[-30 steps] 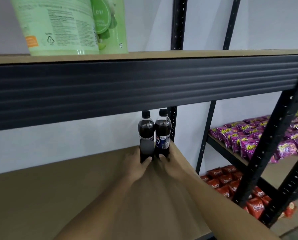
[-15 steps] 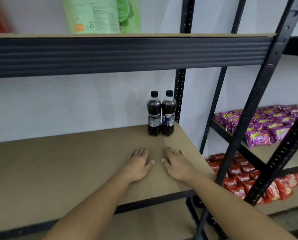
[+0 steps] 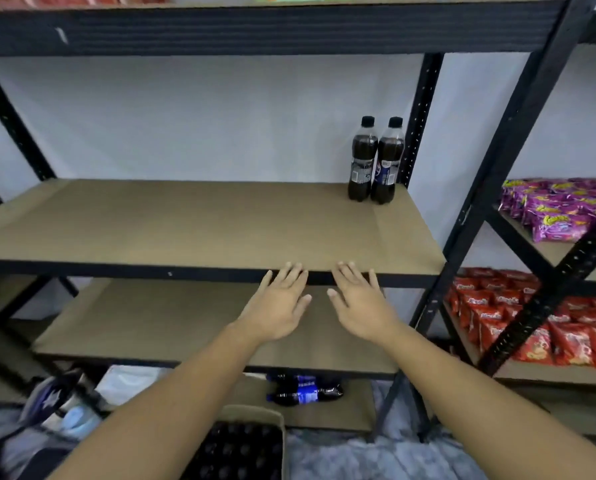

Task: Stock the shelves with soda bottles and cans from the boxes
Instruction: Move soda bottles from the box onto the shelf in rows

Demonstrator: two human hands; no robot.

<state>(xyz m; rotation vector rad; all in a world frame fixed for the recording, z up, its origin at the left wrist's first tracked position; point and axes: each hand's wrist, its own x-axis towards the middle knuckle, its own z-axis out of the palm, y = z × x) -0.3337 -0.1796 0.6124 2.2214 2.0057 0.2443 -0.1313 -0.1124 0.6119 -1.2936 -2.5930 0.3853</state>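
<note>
Grey-label bottle: a dark plastic soda bottle with black cap and grey label [image 3: 363, 161] is stood upright at the back right corner of the brown board shelf [image 3: 185, 223]. Its long axis is vertical and the cap is pointed up.
Blue-label bottle: a dark plastic soda bottle with black cap and blue label [image 3: 388, 164] is stood upright close against the first one, on its right. It is just beside the black metal post [image 3: 419, 126], and its cap is also pointed up.
Left hand: the left hand [image 3: 279, 303] is held open with the palm down and the fingers straight; nothing is gripped. Its fingertips are seen at the front edge of the shelf; contact cannot be told.
Right hand: the right hand [image 3: 359, 306] is held the same way, just beside the left one, and is also empty.
Lying bottles: dark soda bottles with blue labels [image 3: 303, 393] are laid on their sides below the lower shelf, with the long axis from left to right.
Box: an open cardboard box [image 3: 279, 431] with rows of dark bottle tops is seen at the bottom edge.
Neighbour rack: purple snack bags [image 3: 556, 209] are stacked above red snack bags [image 3: 532, 327].
Change: half a second ago both hands were spread further in over the shelf board; now they are drawn back to its front edge. The two upright bottles are left in the same corner.
</note>
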